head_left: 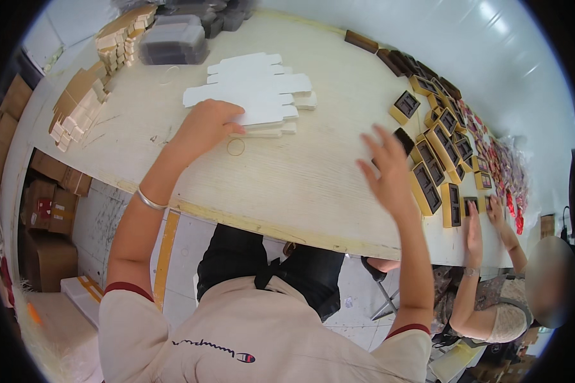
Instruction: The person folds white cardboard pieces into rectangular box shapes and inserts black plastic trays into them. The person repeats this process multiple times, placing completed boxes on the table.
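Head view: your two hands are over one pale surface (pixel 300 198), well apart. Your left hand (pixel 204 124) rests on the near left part of one stack of flat white cartons (pixel 255 83), which lies left of centre and toward the far side. The grip of that hand is narrow between thumb and forefinger; you cannot tell from here whether it pinches a carton. One bracelet (pixel 151 200) circles your left wrist. One thin tan band (pixel 236 155) lies just near of the stack.

Your right hand (pixel 391 182) is blurred, at the left edge of the gold boxes (pixel 426 189). Its fingers are spread wide, and one dark piece (pixel 403 140) shows partly behind them; whether the grip holds it, you cannot tell. The gold boxes, with dark inserts, number more than ten, but they overlap too much for an exact count. Dark brown pieces (pixel 361 41) line the far right edge, several of them, with many red packets (pixel 489 147) beyond the boxes.

On the left are two groups of tan cartons (pixel 76 105). To your right sits one co-worker (pixel 508 306), two hands near the boxes.
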`<state>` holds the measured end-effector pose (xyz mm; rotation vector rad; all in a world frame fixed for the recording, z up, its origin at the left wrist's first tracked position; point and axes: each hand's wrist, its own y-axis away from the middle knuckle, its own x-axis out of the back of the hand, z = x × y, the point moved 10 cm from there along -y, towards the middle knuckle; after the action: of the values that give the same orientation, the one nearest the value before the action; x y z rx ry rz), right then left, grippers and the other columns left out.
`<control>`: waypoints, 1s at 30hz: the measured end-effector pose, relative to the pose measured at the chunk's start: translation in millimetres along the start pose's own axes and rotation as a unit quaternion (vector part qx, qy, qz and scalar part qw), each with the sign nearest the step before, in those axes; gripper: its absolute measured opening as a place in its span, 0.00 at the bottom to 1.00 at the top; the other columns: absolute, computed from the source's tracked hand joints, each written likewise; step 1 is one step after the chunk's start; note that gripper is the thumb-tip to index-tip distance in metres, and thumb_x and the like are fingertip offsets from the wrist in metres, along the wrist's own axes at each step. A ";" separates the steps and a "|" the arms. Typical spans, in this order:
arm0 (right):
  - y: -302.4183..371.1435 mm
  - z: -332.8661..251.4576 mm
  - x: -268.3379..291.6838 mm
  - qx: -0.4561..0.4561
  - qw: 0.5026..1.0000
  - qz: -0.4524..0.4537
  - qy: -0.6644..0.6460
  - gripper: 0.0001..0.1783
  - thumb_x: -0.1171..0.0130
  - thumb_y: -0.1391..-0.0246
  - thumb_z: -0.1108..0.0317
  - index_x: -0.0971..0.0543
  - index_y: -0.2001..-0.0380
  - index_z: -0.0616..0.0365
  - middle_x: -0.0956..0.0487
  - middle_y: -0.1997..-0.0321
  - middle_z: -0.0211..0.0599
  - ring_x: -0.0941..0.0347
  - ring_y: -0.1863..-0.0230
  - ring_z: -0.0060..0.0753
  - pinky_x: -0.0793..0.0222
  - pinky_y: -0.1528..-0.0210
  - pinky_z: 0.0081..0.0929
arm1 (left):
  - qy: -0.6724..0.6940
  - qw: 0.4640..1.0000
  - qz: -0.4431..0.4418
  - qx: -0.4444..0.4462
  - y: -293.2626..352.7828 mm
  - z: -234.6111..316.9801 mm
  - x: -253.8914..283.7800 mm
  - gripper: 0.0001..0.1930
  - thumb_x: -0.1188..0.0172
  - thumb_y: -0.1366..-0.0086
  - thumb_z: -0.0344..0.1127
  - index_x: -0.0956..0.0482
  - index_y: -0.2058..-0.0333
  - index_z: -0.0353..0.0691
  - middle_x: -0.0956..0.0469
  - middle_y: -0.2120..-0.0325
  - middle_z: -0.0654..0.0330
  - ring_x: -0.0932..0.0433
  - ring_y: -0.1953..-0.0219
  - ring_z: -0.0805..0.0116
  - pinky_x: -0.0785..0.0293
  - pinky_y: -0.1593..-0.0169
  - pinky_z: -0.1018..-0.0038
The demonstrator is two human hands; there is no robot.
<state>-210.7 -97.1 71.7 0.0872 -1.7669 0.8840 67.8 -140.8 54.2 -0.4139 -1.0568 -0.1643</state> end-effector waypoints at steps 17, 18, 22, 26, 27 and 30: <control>99.6 -120.4 10.3 0.065 0.995 0.031 -0.076 0.14 0.34 0.53 0.70 0.22 0.61 0.57 0.21 0.64 0.38 0.24 0.64 0.37 0.32 0.60 0.36 | 0.040 0.955 0.004 -0.293 118.3 165.7 -63.6 0.08 0.40 0.51 0.28 0.22 0.68 0.38 0.25 0.73 0.60 0.27 0.74 0.65 0.27 0.72 0.73; 110.7 -114.3 -6.0 0.041 0.994 -0.019 -0.099 0.14 0.34 0.53 0.71 0.22 0.61 0.57 0.21 0.68 0.37 0.25 0.68 0.36 0.32 0.63 0.34 | 0.079 0.960 -0.045 -0.265 113.5 158.3 -75.1 0.08 0.39 0.50 0.28 0.21 0.68 0.39 0.23 0.72 0.60 0.26 0.75 0.65 0.28 0.73 0.72; 109.7 -72.2 -28.9 -0.170 0.969 -0.010 -0.178 0.16 0.34 0.54 0.72 0.24 0.60 0.58 0.24 0.72 0.36 0.30 0.73 0.40 0.38 0.69 0.35 | 0.094 0.978 -0.048 -0.182 90.5 146.7 -96.3 0.07 0.38 0.47 0.28 0.21 0.67 0.40 0.22 0.70 0.60 0.27 0.73 0.63 0.30 0.71 0.70; 97.5 -89.9 -17.7 -0.072 0.996 0.022 -0.056 0.17 0.35 0.54 0.71 0.24 0.59 0.59 0.26 0.58 0.41 0.29 0.58 0.41 0.35 0.58 0.35 | -0.016 0.970 0.021 -0.240 93.8 155.6 -94.7 0.10 0.38 0.45 0.32 0.21 0.63 0.41 0.25 0.64 0.62 0.27 0.62 0.60 0.29 0.60 0.67; 104.9 -99.7 -17.4 -0.040 0.997 0.004 -0.066 0.16 0.35 0.54 0.70 0.24 0.60 0.60 0.27 0.58 0.41 0.29 0.58 0.42 0.35 0.58 0.35 | -0.012 0.969 -0.010 -0.246 99.3 153.0 -101.9 0.10 0.38 0.45 0.34 0.21 0.63 0.41 0.25 0.63 0.63 0.27 0.61 0.60 0.30 0.59 0.66; 119.3 -108.6 -22.3 0.000 0.998 -0.010 -0.062 0.16 0.36 0.55 0.70 0.23 0.60 0.60 0.28 0.59 0.40 0.30 0.58 0.41 0.35 0.57 0.35 | 0.068 0.970 0.003 -0.235 108.3 153.8 -91.8 0.11 0.36 0.47 0.35 0.21 0.65 0.40 0.25 0.65 0.63 0.26 0.63 0.61 0.29 0.61 0.68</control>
<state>-171.3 45.7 3.8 0.1620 -1.8789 0.8804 -66.2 14.4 12.3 -0.8212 -0.8749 -0.4352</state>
